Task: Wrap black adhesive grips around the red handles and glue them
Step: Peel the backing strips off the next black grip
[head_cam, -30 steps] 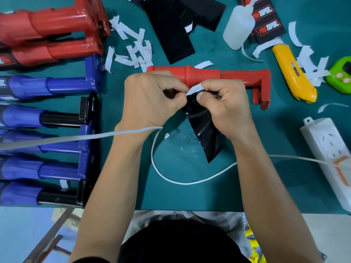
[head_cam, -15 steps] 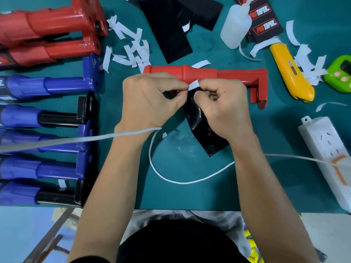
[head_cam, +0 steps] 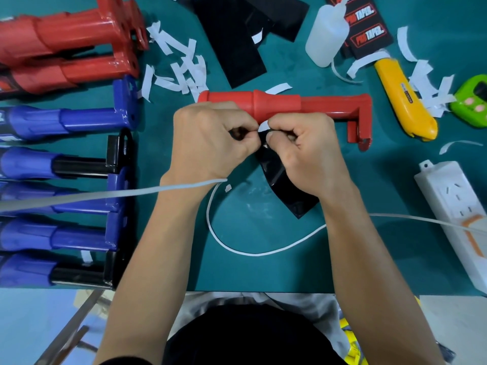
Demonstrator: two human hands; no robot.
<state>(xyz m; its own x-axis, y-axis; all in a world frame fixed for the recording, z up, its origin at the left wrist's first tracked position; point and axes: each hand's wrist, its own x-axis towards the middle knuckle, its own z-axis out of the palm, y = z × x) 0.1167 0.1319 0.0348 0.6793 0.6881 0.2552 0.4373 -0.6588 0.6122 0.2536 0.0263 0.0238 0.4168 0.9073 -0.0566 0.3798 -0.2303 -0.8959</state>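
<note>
Both hands are bunched knuckle to knuckle just in front of the red handle (head_cam: 276, 105). My left hand (head_cam: 210, 143) and my right hand (head_cam: 308, 154) each pinch the top edge of the black grip (head_cam: 292, 191) between thumb and curled fingers, and the rest of the grip slants down to the right onto the worktop (head_cam: 237, 270). Compared with a second ago the hands have closed in on each other. The white backing strip (head_cam: 263, 126), which showed as a clear band between my thumbs, is now only a sliver in the gap. I take that to mean I'm picking the backing loose at the edge, so wrapping hasn't begun. The handle is bare red and lies across the worktop with its bracket end to the right. My fingertips are tucked under, so I can't tell whether the backing has really lifted, which hand has it, or whether the grip's edge touches the handle. Farther out, the glue bottle (head_cam: 326, 35) stands past the handle beside spare black sheets (head_cam: 232, 43), its nozzle running to the picture's top edge. The other red handles (head_cam: 66, 35) run off the left side, so I can't see their full length.
</note>
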